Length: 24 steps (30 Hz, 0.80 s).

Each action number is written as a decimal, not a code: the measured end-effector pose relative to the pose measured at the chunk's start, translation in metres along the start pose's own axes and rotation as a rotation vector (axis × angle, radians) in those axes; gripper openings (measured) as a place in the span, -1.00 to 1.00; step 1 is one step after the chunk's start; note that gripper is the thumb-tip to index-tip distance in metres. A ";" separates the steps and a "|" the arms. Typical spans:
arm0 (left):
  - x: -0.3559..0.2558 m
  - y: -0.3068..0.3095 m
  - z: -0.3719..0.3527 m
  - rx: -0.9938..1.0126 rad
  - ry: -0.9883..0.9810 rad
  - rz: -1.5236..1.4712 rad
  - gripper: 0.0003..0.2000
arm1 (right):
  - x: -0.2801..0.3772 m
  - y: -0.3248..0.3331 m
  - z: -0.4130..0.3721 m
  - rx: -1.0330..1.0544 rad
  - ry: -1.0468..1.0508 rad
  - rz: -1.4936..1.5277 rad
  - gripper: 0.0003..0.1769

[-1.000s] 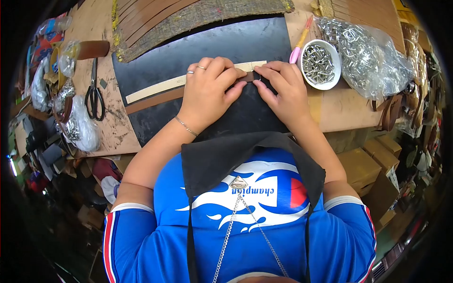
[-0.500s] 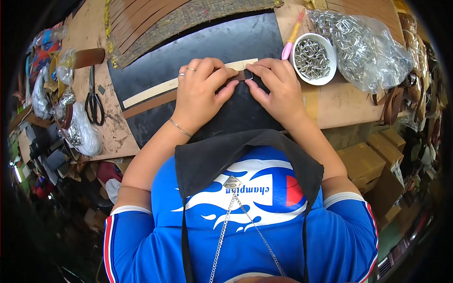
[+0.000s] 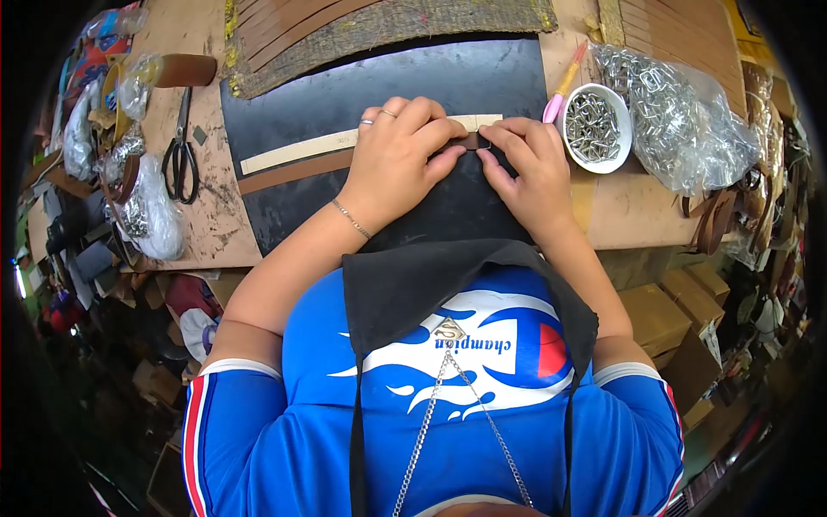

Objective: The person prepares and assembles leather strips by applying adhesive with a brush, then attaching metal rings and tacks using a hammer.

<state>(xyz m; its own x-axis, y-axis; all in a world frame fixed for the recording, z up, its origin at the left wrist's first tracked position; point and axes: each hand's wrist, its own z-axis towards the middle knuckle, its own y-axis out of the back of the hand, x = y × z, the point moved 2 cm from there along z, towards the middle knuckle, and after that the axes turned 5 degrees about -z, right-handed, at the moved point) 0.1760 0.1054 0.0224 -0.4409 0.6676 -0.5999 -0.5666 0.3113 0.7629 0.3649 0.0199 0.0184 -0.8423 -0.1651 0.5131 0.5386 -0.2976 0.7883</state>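
Note:
A brown leather strap [image 3: 297,171] lies across the black mat [image 3: 284,116] and runs under my left hand [image 3: 401,164]. My left thumb and fingers are closed in a pinch on it near its right end. Close by, my right hand [image 3: 532,172] pinches the strap's end, where a thin metal buckle [image 3: 488,146] shows partly between the fingertips. Most of the buckle is hidden by my fingers. Just above the strap, a cream strip [image 3: 301,152] with faint markings lies alongside it and passes behind both hands.
At the right stand a white bowl of metal buckles [image 3: 593,129], a pink-handled tool [image 3: 553,107] and a clear bag of metal buckles [image 3: 689,116]. Scissors [image 3: 180,164] and a brown cylinder [image 3: 185,71] lie left. A fibrous board [image 3: 388,43] with brown strips is behind the mat.
The whole view has shifted, so the table and hands appear further right. Both hands keep their pinch at the strap's end, with the buckle less visible between the fingertips.

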 end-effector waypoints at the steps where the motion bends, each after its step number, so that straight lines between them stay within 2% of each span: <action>1: 0.000 0.000 0.000 0.000 0.004 -0.009 -0.81 | 0.000 0.000 -0.001 0.002 0.004 0.000 -0.61; 4: -0.001 0.000 0.000 -0.002 0.012 -0.020 -0.80 | 0.001 -0.003 -0.004 0.039 0.002 0.004 -0.61; 6: -0.001 0.000 -0.002 -0.012 0.033 -0.007 -0.79 | 0.000 -0.003 -0.003 0.051 0.095 -0.093 -0.59; 12: 0.002 0.013 -0.042 -0.081 -0.069 0.086 -0.77 | 0.005 -0.002 0.001 0.038 0.093 -0.097 -0.64; 16: 0.005 0.045 -0.099 -0.089 0.060 0.127 -0.72 | 0.008 -0.002 0.003 0.031 0.103 -0.105 -0.67; 18: 0.019 0.060 -0.124 -0.070 0.080 0.198 -0.67 | 0.008 -0.002 0.003 0.023 0.109 -0.114 -0.69; 22: 0.071 0.107 -0.139 -0.246 0.204 0.258 -0.60 | 0.013 -0.002 0.005 -0.002 0.122 -0.142 -0.76; 24: 0.093 0.125 -0.140 -0.226 0.161 0.230 -0.53 | 0.013 -0.001 0.006 0.001 0.130 -0.135 -0.78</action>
<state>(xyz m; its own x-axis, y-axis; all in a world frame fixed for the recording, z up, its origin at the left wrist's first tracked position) -0.0335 0.1113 0.0278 -0.6687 0.5824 -0.4623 -0.5712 -0.0042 0.8208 0.3534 0.0240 0.0262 -0.9027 -0.2434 0.3547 0.4204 -0.3247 0.8472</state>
